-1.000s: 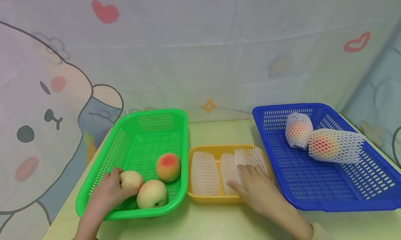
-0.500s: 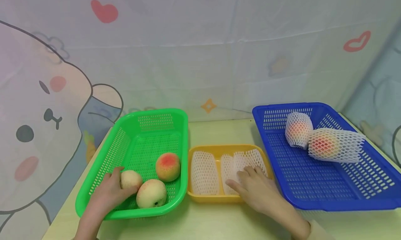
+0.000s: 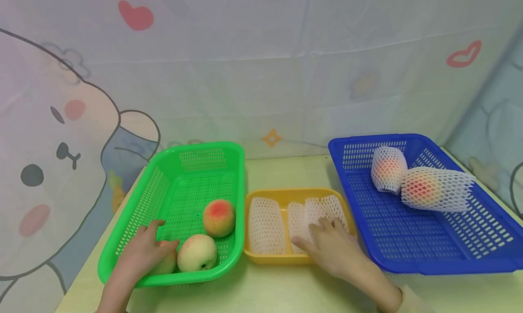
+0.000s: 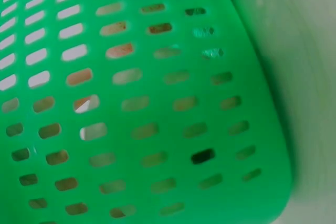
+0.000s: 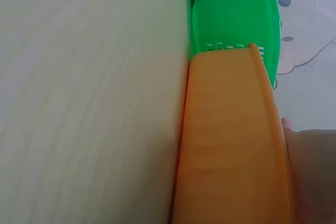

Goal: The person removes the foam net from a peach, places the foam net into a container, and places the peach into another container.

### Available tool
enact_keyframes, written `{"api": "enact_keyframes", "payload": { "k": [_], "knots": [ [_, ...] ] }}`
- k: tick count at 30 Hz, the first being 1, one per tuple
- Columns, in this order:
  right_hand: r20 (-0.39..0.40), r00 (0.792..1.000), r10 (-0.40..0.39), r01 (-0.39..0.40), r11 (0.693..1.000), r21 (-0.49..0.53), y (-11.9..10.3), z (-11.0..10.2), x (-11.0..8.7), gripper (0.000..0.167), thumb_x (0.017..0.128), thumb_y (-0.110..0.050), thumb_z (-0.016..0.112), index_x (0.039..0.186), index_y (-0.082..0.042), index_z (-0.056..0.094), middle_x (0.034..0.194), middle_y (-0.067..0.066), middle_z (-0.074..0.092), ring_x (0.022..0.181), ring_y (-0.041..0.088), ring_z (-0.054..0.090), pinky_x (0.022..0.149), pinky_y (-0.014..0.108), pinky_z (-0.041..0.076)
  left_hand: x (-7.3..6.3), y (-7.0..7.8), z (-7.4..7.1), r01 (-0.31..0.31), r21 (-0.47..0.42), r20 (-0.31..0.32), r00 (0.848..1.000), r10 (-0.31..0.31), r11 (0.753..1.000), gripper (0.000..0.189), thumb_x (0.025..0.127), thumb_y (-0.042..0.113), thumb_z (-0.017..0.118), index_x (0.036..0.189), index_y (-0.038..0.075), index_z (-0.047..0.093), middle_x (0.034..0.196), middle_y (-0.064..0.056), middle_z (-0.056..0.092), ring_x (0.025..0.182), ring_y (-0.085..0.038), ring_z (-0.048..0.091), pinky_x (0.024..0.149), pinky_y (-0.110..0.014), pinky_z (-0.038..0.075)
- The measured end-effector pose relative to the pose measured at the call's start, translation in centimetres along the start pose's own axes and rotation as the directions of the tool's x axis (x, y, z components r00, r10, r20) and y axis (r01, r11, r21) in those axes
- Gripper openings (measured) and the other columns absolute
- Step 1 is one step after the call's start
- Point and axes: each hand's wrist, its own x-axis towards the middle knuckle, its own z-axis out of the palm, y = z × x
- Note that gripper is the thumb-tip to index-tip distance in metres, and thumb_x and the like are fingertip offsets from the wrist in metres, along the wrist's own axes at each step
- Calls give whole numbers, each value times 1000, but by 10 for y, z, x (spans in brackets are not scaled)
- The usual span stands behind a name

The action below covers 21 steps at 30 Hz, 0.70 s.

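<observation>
In the head view my left hand (image 3: 139, 254) reaches into the green basket (image 3: 242, 190). Its index finger and thumb are spread apart, and the thumb lies across a red-and-cream peach (image 3: 165, 261) partly hidden under the hand. Beside it a pale peach (image 3: 197, 253) rests near the basket's front, with a red-topped peach (image 3: 219, 218) behind it. My right hand (image 3: 336, 249) is over the yellow tray (image 3: 282, 259), its bent fingertips touching a white foam net sleeve (image 3: 316, 209), thumb held apart. Another foam net sleeve (image 3: 266, 226) lies at the tray's left.
On the right stands a blue basket (image 3: 404, 245) with two peaches in foam nets, one upright (image 3: 389, 170) and one lying down (image 3: 435, 189). A printed curtain (image 3: 261, 77) hangs behind the table (image 3: 212, 299). The left wrist view shows the green basket's slotted wall (image 4: 131, 129).
The peach by my left hand has moved nearer the basket's front and turned its red side up; the thumb now covers part of it. My right fingers have bent more over the net sleeve.
</observation>
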Motion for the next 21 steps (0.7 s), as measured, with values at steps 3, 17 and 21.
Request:
{"api": "enact_keyframes", "payload": {
  "k": [3, 17, 21],
  "knots": [
    [-9, 1000, -6, 6, 1000, -5, -1, -1, -1, 77, 93, -66, 36, 128, -2, 59, 136, 21, 52, 131, 48, 39, 97, 69, 38, 1, 0, 0, -4, -6, 0, 1000, 4, 1000, 72, 90, 42, 60, 140, -5, 38, 130, -37, 44, 109, -48, 55, 84, -59, 46],
    [-159, 986, -45, 33, 996, -80, -3, -5, -6, 63, 93, -59, 46, 120, -5, 62, 124, 14, 59, 118, 37, 51, 85, 56, 51, -2, 6, -1, 0, -10, -76, 997, -1, 1000, 67, 91, 41, 58, 139, -2, 40, 125, -33, 49, 100, -41, 58, 75, -52, 48],
    [-186, 981, -57, 41, 995, -86, -4, -7, -7, 61, 92, -58, 48, 120, -4, 62, 123, 13, 59, 115, 36, 52, 85, 54, 52, -3, 9, 0, -9, 0, -103, 995, 9, 1000, 66, 91, 40, 59, 139, -2, 41, 125, -32, 49, 100, -41, 58, 73, -51, 49]
  ]
}}
